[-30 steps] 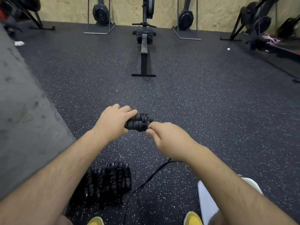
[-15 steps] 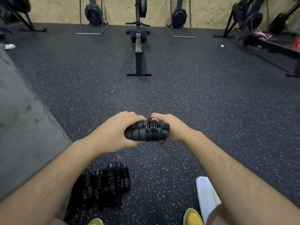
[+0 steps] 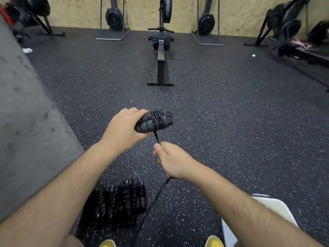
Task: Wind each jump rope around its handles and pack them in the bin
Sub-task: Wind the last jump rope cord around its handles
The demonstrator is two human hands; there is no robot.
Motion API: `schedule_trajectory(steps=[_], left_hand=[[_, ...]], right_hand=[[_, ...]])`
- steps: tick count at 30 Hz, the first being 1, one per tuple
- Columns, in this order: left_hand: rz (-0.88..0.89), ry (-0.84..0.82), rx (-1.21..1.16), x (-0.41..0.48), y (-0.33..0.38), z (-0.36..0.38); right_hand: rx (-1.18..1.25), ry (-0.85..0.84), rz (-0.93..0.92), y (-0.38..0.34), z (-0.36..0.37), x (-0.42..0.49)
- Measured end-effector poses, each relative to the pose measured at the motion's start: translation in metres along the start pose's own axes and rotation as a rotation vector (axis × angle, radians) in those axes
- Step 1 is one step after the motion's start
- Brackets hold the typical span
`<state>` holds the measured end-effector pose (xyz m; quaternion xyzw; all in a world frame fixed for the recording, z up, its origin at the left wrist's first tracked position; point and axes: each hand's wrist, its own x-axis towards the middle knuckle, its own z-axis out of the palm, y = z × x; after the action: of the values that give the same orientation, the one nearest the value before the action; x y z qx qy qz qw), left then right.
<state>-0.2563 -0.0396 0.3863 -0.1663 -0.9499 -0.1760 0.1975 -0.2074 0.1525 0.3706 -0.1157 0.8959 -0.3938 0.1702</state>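
1. A rowing machine point(image 3: 160, 56) is seen on the speckled rubber floor point(image 3: 231, 113).
2. Upright rowers point(image 3: 114, 18) are stood against the chipboard wall point(image 3: 142, 9).
3. A grey mat point(image 3: 23, 107) is laid at left.
4. Yellow shoes point(image 3: 213, 241) are seen below.

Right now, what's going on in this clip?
A person is winding a jump rope in a gym. The left hand grips the pair of black handles, which already carry several turns of rope. The right hand pinches the loose rope just below them; the rest trails to the floor. A row of wound ropes lies by the feet, beside a white bin.
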Motion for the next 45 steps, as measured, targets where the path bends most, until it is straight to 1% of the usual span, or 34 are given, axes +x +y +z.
schedule_trajectory(steps=[3,6,11,13,16,19,22,25,27,30,34,36,38,42,45], left_hand=[[-0.025,-0.021,0.103,0.002,-0.009,0.006],[0.003,-0.033,0.223,0.003,-0.012,0.015],[0.035,-0.038,0.263,0.003,-0.005,0.023],[0.035,-0.037,0.262,0.004,-0.004,0.024],[0.025,-0.041,0.262,0.005,-0.002,0.024],[0.044,-0.029,0.289,0.006,-0.001,0.024],[0.084,-0.021,0.337,0.006,0.001,0.026],[0.103,-0.028,0.358,0.005,0.001,0.028],[0.103,-0.026,0.361,0.005,0.000,0.028],[0.087,-0.026,0.383,0.008,-0.003,0.027],[0.028,-0.049,0.447,0.011,-0.020,0.022],[0.040,-0.052,0.447,0.010,-0.028,0.022],[0.088,-0.040,0.452,0.008,-0.029,0.024],[0.191,-0.055,0.405,0.005,-0.019,0.032],[0.338,-0.092,0.358,0.002,-0.011,0.034]], right_hand=[[-0.017,-0.067,0.013,-0.004,-0.004,-0.007],[0.067,-0.178,0.033,-0.011,-0.010,-0.017],[0.185,-0.273,0.051,-0.014,-0.024,-0.029],[0.165,-0.265,0.046,-0.015,-0.027,-0.032],[0.093,-0.174,0.045,-0.017,-0.026,-0.031],[0.080,-0.138,0.040,-0.018,-0.026,-0.029],[0.052,-0.210,0.046,-0.015,-0.033,-0.032],[-0.067,-0.283,0.044,-0.012,-0.042,-0.038],[-0.149,-0.233,0.031,-0.014,-0.044,-0.037],[-0.135,-0.156,0.043,-0.014,-0.040,-0.033],[-0.139,-0.244,0.058,-0.014,-0.031,-0.039],[-0.161,-0.190,0.022,-0.018,-0.030,-0.043],[-0.219,-0.090,-0.069,-0.022,-0.032,-0.046],[-0.479,0.081,-0.288,-0.028,-0.047,-0.047],[-0.650,0.227,-0.359,-0.024,-0.069,-0.036]])
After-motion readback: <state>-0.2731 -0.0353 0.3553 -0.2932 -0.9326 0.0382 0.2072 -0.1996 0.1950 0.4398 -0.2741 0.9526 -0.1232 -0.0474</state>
